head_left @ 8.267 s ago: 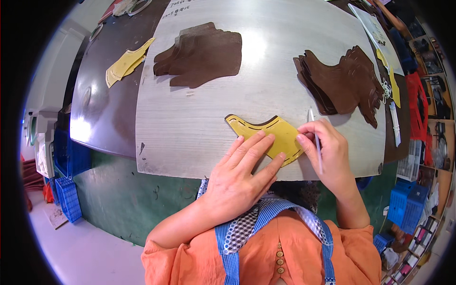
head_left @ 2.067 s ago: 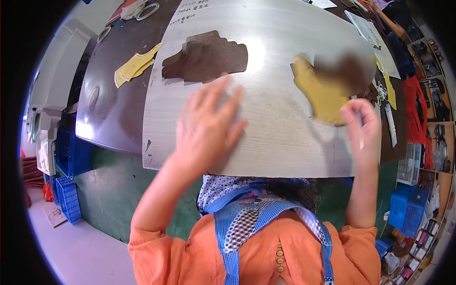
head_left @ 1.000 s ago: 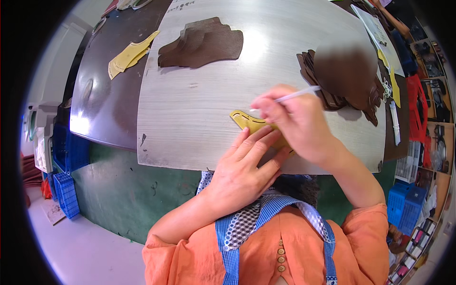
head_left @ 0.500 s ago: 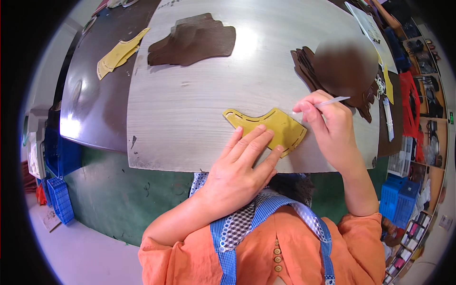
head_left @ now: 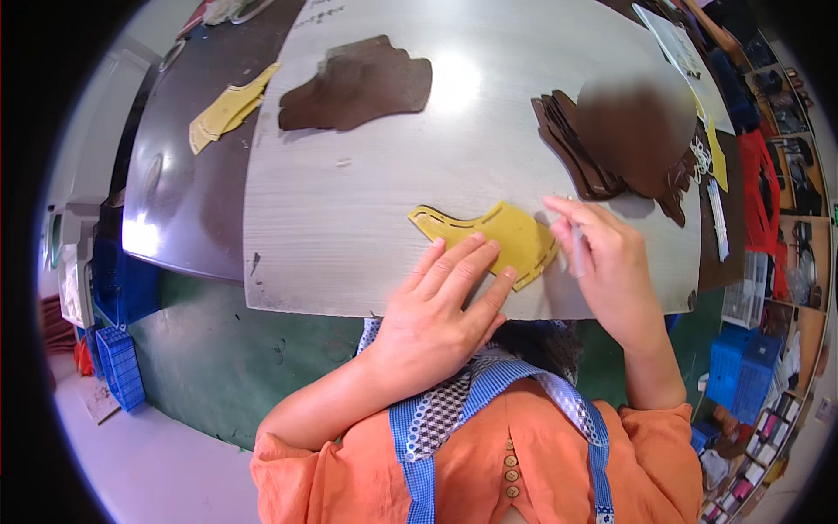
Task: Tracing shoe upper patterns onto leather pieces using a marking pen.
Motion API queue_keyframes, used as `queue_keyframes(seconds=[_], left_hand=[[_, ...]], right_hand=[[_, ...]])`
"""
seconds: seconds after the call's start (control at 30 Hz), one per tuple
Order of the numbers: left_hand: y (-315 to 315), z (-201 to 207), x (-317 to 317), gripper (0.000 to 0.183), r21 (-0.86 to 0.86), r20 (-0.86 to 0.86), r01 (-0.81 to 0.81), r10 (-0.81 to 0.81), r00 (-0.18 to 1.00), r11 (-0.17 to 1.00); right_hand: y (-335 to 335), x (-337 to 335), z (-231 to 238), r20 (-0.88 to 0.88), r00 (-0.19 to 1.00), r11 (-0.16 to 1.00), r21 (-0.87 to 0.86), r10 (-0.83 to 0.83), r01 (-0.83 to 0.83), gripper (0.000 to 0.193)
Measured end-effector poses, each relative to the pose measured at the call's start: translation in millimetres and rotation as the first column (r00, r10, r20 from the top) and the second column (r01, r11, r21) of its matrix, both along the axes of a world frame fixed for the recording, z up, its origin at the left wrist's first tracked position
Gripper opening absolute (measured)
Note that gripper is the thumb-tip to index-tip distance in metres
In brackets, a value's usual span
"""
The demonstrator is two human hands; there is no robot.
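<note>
A yellow template [head_left: 517,231] with slots along its edges lies on the pale board near its front edge. A thin dark rim shows along its upper left side; whether a leather piece lies under it I cannot tell. My left hand [head_left: 436,306] rests flat on the template's lower part, fingers stretched and spread. Over the template's right end, my right hand [head_left: 615,275] grips a slim whitish pen [head_left: 578,250] between thumb and fingers. The pen stands steeply, and its tip is hard to make out.
Dark brown leather pieces [head_left: 362,83] lie stacked at the far left of the board [head_left: 340,210]. More brown pieces [head_left: 563,144] lie at the right, partly under a blurred round patch. Other yellow templates [head_left: 229,109] rest on the dark table at left. White pens [head_left: 718,218] lie at the right edge.
My right hand has moved slightly down, and the pen has swung from lying nearly level to standing steeply. My left hand stays on the template.
</note>
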State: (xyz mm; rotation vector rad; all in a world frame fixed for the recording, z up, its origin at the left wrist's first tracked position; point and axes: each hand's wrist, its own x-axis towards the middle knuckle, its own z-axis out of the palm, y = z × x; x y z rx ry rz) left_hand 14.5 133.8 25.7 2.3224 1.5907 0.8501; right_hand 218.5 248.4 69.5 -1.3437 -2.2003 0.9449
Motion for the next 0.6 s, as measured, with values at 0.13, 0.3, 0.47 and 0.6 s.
queue_keyframes(seconds=[0.13, 0.3, 0.47, 0.6], left_hand=[[8, 5, -15, 0.043, 0.007, 0.037, 0.097, -0.098, 0.995, 0.995], [51, 14, -80, 0.061, 0.063, -0.253, -0.297, 0.303, 0.919, 0.953], [35, 5, -72, 0.081, -0.122, -0.304, -0.255, 0.209, 0.929, 0.959], [-9, 19, -30, 0.073, -0.217, -0.138, -0.022, -0.008, 0.990, 0.976]], right_hand=[[7, 8, -20, 0.078, 0.991, 0.992, 0.051, 0.108, -0.112, 0.015], [51, 50, 4, -0.324, 0.906, 0.961, -0.132, -0.274, 0.243, 0.018], [70, 92, -2, -0.158, 0.910, 0.852, 0.321, -0.383, 0.414, 0.023], [26, 68, -1, -0.370, 0.884, 0.959, -0.130, -0.284, 0.253, 0.021]])
